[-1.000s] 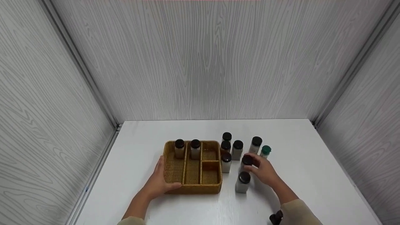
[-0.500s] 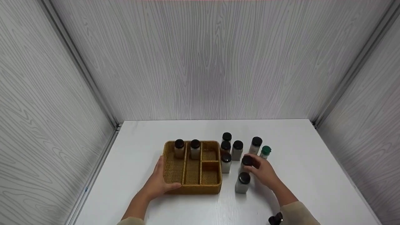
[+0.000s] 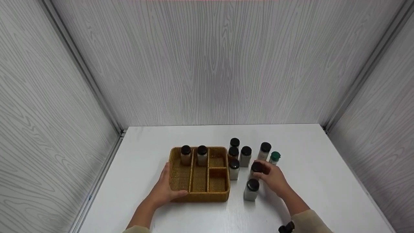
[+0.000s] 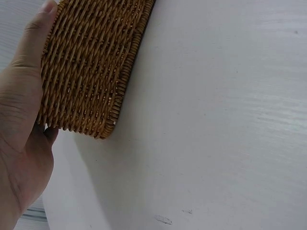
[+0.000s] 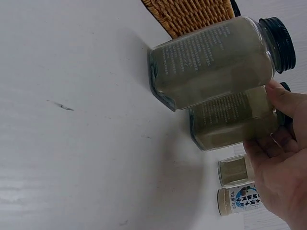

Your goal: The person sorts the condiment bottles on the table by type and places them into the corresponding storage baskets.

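Observation:
My left hand (image 3: 162,191) holds the near left corner of a brown wicker basket (image 3: 208,196), fingers along its left side and thumb on its front rim. In the left wrist view the thumb lies across the woven wall (image 4: 86,67). My right hand (image 3: 274,178) grips a black-capped glass spice jar (image 3: 256,168) near its top, which stands upright on the table. Greyish powder fills that jar (image 5: 230,120) in the right wrist view. Just in front of it stands a similar spice jar (image 3: 251,193). Two jars, one at left (image 3: 186,155) and one beside it (image 3: 202,156), stand in separate compartments.
Several black-capped jars (image 3: 245,157) stand close to the basket's right side. Behind my right hand are a taller black-capped jar (image 3: 265,150) and a green-capped bottle (image 3: 275,157). A small dark object (image 3: 286,227) lies by the right sleeve. Panels surround the white table (image 3: 155,136).
Both hands keep their places on the basket and the jar. The whole head view has shifted very slightly; nothing else visibly moves.

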`<action>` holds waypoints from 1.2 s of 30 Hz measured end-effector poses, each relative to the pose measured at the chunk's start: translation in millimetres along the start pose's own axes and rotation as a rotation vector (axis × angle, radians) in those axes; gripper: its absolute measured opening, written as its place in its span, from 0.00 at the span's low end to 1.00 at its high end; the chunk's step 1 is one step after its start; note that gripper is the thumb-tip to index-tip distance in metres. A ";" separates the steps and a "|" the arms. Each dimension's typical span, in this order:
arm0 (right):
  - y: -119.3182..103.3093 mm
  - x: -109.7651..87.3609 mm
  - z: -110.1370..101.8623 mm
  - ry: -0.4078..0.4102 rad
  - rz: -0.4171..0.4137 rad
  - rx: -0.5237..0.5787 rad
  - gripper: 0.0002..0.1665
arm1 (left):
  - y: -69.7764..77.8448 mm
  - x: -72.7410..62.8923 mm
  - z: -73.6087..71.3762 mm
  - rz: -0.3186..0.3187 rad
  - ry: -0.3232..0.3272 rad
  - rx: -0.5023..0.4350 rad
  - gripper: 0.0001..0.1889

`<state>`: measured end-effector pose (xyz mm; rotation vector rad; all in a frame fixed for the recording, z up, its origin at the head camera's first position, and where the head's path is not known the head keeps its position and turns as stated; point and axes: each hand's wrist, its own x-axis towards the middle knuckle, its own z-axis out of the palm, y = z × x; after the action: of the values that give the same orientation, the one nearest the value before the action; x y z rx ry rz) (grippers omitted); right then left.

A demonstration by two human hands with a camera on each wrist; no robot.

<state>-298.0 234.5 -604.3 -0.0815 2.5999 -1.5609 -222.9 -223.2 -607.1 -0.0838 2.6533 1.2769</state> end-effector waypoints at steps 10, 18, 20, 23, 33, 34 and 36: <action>2.2 -2.4 -11.1 0.025 -0.016 0.023 0.33 | 0.0 0.0 -0.4 -0.004 0.010 0.006 0.81; -2.8 -6.3 -24.0 0.008 -0.017 0.038 0.36 | -0.2 0.9 0.5 -0.005 0.004 0.009 0.81; -4.4 -7.7 -26.5 0.011 -0.032 0.038 0.36 | -0.6 0.7 0.6 0.000 0.006 0.005 0.81; -8.1 -10.1 -29.7 0.014 -0.049 0.053 0.36 | -1.0 0.6 0.4 0.007 0.006 0.002 0.82; -25.3 -17.5 -35.3 0.015 -0.053 0.112 0.39 | -0.7 -0.1 -1.1 0.010 0.008 0.009 0.82; -26.6 -17.9 -35.7 0.015 -0.053 0.119 0.39 | -0.9 -0.3 -1.2 0.013 0.007 0.013 0.82; -29.5 -18.1 -35.9 0.016 -0.060 0.137 0.39 | -1.4 -0.7 -1.4 0.017 0.004 0.020 0.82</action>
<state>-284.7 253.9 -560.4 -0.1380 2.5162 -1.7615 -222.3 -225.2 -607.2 -0.0614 2.6751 1.2560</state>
